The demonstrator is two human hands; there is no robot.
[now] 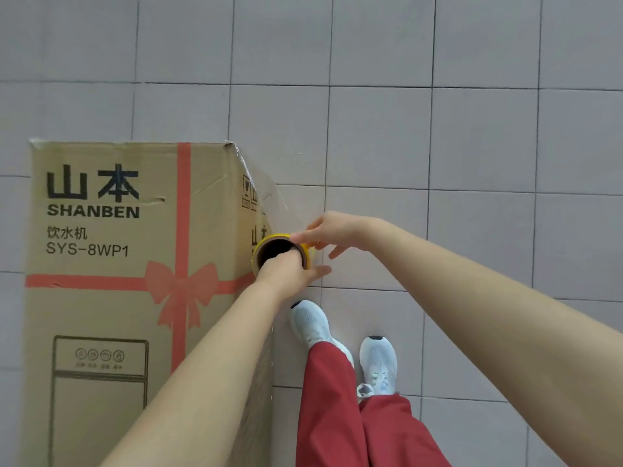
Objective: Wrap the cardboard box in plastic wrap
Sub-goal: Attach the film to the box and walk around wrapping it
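Two hands meet on the roll of plastic wrap [281, 248], which is held just off the right-hand edge of the cardboard box [118, 230], beside the narrow side face with its printed handling marks. The left hand [291, 273] reaches in across the box's edge and has its fingers tucked into the roll's open brown core, thumb outside, so this grip holds the roll from within. The right hand [332, 230] comes from the other side; its thumb and forefinger pinch the yellow rim of the roll while the remaining fingers splay out loose. From the roll a clear sheet of film [266, 192] stretches away to the box's far right corner, lying over the side face and showing mostly as a faint sheen and a thin bright edge. The box sits on the tiled floor [472, 163] with its broad printed face, red ribbon and bow toward the camera. Bare tiles spread wide to the right of the box and beyond its far edge. The person's white shoes [377, 362] stand on the floor near the box's right side, the left one just beside it, under red trousers [337, 416].
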